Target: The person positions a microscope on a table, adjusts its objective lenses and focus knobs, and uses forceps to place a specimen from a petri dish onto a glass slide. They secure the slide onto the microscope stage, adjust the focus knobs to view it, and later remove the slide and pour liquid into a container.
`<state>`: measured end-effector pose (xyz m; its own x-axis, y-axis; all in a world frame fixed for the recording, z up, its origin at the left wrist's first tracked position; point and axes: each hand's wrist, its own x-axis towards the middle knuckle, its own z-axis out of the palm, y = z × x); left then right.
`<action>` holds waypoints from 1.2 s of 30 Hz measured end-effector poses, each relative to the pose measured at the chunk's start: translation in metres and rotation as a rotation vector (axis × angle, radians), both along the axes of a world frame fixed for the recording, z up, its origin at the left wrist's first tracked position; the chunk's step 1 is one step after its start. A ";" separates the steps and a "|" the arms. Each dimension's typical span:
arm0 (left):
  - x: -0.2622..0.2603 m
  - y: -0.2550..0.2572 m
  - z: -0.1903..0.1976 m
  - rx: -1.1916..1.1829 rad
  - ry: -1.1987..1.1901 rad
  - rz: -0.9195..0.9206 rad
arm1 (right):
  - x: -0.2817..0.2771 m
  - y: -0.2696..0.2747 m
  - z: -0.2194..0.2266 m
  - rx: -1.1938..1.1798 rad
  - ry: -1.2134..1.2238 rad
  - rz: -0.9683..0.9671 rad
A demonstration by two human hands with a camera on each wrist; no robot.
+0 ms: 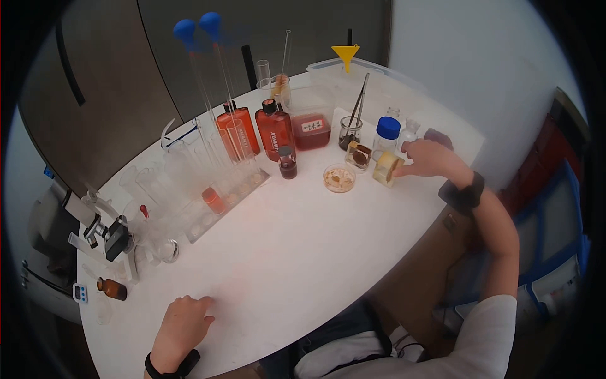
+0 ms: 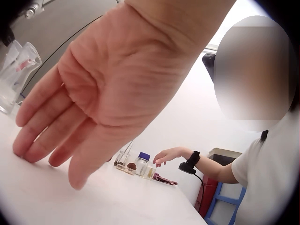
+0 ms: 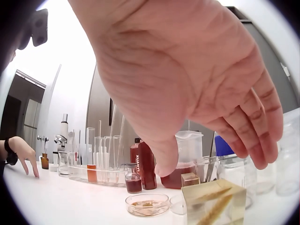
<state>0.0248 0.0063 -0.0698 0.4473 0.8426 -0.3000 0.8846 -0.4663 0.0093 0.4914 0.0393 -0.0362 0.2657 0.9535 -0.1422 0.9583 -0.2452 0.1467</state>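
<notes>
My right hand [image 1: 432,158] hovers at the right side of the table, its fingers loosely spread and bent down. A clear yellowish block with a long tan specimen inside [image 3: 215,204] stands just below it; my thumb overlaps that block in the head view, while the right wrist view shows nothing in the grasp. Around it are a blue-capped glass bottle [image 1: 387,129], a second clear block with a brown specimen [image 1: 360,155] and a petri dish of pale brown bits [image 1: 339,179]. Fingertips down near the front left of the table, my left hand [image 1: 182,328] lies relaxed and holds nothing.
A rack [image 1: 227,202] of glass tubes stands left of centre, with a microscope [image 1: 101,230] and a brown bottle [image 1: 112,288] further left. Red bottles [image 1: 274,132] and a container of red liquid [image 1: 311,131] line the back. A jar with tweezers [image 1: 350,132] stands back right.
</notes>
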 end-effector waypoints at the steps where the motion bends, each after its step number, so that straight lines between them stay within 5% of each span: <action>1: -0.002 0.002 -0.002 0.006 -0.001 -0.012 | 0.013 0.002 -0.016 0.066 0.080 0.121; 3: -0.003 0.004 -0.002 0.013 -0.002 -0.028 | 0.024 0.007 -0.038 0.194 0.189 0.266; 10: -0.006 0.000 -0.002 0.010 -0.025 -0.068 | 0.028 0.011 -0.045 0.199 0.392 0.196; 19: 0.004 -0.004 0.006 -0.010 0.006 -0.036 | 0.034 -0.024 -0.019 0.346 0.484 -0.021; 22: -0.003 -0.004 -0.002 0.022 -0.056 -0.045 | 0.046 -0.041 -0.001 0.427 0.443 -0.316; 24: -0.005 -0.003 -0.005 0.047 -0.081 -0.088 | 0.085 -0.032 -0.026 0.760 -0.343 -0.072; 26: -0.006 -0.001 -0.004 -0.003 -0.118 0.017 | 0.109 -0.017 -0.046 0.717 -0.457 -0.063; 28: -0.007 -0.004 0.004 -0.039 -0.073 -0.010 | 0.133 -0.002 -0.070 0.522 -0.830 0.141; 32: -0.015 -0.007 -0.002 -0.021 -0.167 -0.084 | 0.113 0.003 -0.060 0.164 -0.913 0.226; 34: -0.010 -0.009 -0.001 -0.015 -0.166 -0.089 | 0.123 0.001 -0.062 0.178 -0.870 0.259; 36: -0.009 -0.008 -0.001 0.001 -0.177 -0.095 | 0.136 -0.001 -0.064 0.337 -0.559 0.274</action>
